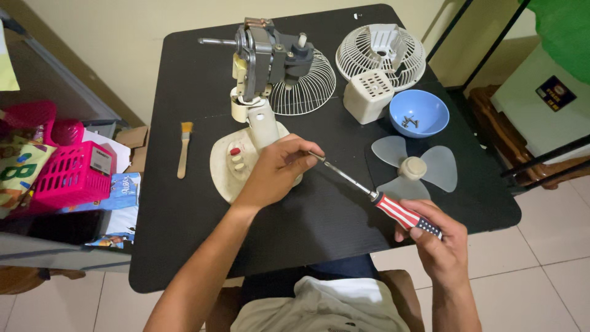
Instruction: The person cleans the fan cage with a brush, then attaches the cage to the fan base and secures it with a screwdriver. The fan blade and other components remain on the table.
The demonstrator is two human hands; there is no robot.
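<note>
Lying diagonally across the middle of the black table (184,203), a screwdriver (375,197) with a red, white and blue striped handle is being held at both ends. Its handle is being gripped by the right hand (439,246) at about four o'clock, fingers wrapped closed around it. Its metal tip is being pinched by the left hand (276,169), fingers curled narrow about the shaft, just over the cream fan base (227,166). At twelve o'clock the bare fan motor (264,52) is being carried on the base's neck, with a wire grille (310,86) behind it. At two o'clock a blue bowl (419,112) of screws is sitting beside a white grille (381,52). A clear fan blade (415,167) is lying at three o'clock, a paintbrush (183,147) at nine.
</note>
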